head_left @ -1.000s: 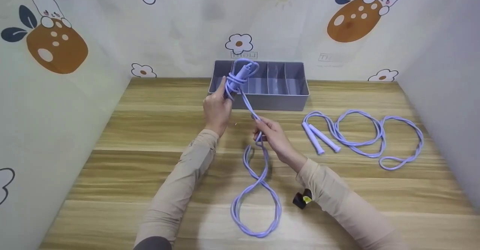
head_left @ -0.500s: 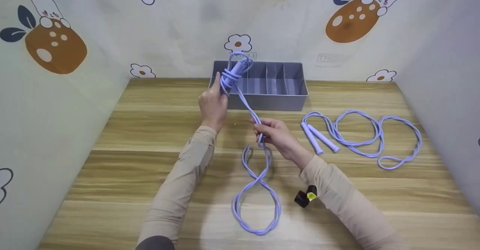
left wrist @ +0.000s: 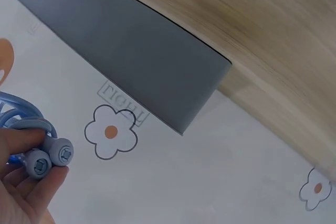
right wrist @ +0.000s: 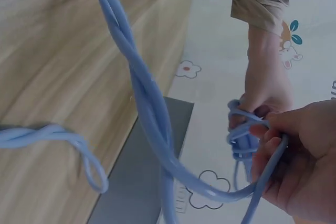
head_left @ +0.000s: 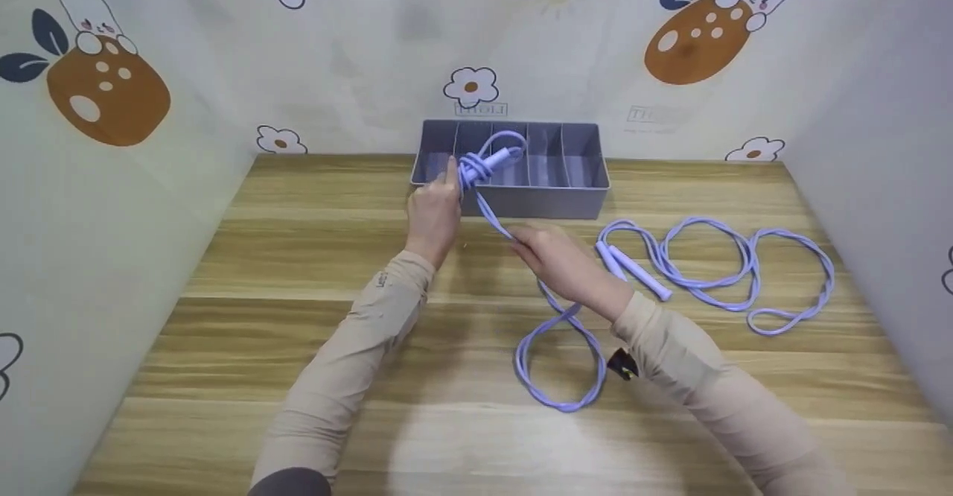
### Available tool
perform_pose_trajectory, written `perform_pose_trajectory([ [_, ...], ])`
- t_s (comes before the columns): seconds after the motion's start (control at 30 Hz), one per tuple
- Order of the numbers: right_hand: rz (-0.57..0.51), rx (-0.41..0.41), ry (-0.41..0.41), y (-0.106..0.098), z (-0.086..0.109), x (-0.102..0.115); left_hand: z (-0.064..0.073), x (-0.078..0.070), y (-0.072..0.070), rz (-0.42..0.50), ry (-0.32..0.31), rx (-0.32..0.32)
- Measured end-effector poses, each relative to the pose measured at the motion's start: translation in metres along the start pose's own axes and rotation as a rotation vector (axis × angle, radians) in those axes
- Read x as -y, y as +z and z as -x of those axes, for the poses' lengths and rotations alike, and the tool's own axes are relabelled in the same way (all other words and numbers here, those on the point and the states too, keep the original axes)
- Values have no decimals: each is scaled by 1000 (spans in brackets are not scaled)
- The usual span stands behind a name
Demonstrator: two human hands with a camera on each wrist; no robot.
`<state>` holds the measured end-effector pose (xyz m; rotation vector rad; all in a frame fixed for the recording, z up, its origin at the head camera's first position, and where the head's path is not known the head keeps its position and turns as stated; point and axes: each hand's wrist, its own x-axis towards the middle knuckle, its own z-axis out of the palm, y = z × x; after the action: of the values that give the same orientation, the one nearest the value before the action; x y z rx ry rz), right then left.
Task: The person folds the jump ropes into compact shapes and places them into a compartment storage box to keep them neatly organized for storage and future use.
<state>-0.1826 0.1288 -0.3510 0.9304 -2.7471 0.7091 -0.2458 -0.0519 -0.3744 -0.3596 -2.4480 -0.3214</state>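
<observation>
My left hand grips the paired handles of a lavender-blue jump rope, in front of and over the grey box. Several turns of cord are wound round these handles, with a loop standing up beyond them. In the left wrist view both round handle ends poke out between thumb and fingers. Lower and to the right, my right hand pinches the doubled cord leading from the handles. From there the twisted cord hangs down, and its looped tail reaches toward the table.
The grey box stands against the back wall, split by dividers into several compartments. A second lavender jump rope lies twisted in loops on the wooden table at the right, its two handles side by side. Patterned walls enclose the back and sides.
The wound handles first moved slightly up and left, then tilted down to the right. My right hand has moved right and turned, and the looped tail has swung right and up.
</observation>
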Motion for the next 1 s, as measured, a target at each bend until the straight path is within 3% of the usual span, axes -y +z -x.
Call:
perform_pose_trajectory([
  [0.3,172,35,-144,-25,-7,-11,10,-2,4,-187,304,16],
  [0.5,194,36,-207,-37,-11,-19,20,-7,-1,-274,518,75],
  [0.63,175,58,-255,-41,-13,-23,24,-10,-3,-289,616,93],
  [0.83,154,99,-318,-46,-16,-26,27,-9,-5,-264,748,56],
  [1.0,121,159,-321,-49,-19,-28,28,-9,-10,-210,850,19],
])
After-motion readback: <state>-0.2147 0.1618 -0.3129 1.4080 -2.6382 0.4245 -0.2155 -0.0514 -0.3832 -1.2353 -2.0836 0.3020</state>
